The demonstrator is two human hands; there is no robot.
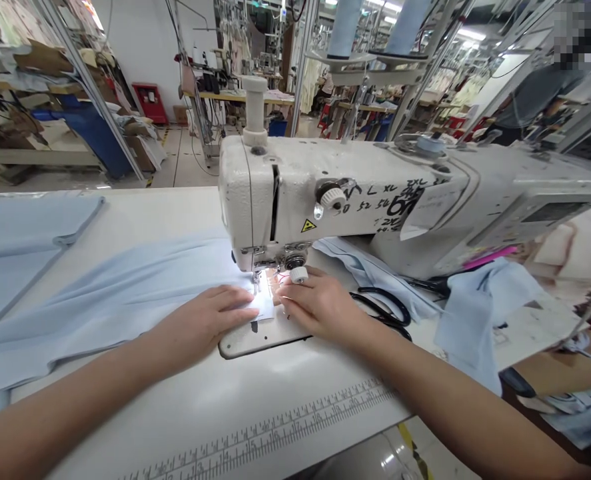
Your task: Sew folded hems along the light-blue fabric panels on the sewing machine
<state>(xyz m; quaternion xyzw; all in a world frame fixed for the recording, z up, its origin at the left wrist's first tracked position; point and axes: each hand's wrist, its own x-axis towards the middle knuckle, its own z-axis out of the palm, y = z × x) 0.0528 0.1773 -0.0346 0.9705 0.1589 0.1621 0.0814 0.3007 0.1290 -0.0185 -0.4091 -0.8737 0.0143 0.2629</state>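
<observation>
A white industrial sewing machine (325, 187) stands on the table, its needle and presser foot (258, 275) coming down onto pale blue cloth (100, 300). A small white patch (262, 301) with a seam lies under the foot. My left hand (205, 320) rests flat on the cloth just left of the needle. My right hand (320, 307) lies with its fingertips on the patch, just right of the foot, close to a small white knob (299, 274). Neither hand visibly grips anything. The needle tip is hidden by the foot.
Black-handled scissors (382, 310) and more blue cloth pieces (485, 313) lie right of the machine. A ruler tape (260, 433) runs along the white tabletop's front edge. Thread cones (405, 27) stand above the machine. A co-worker (535, 100) stands far right.
</observation>
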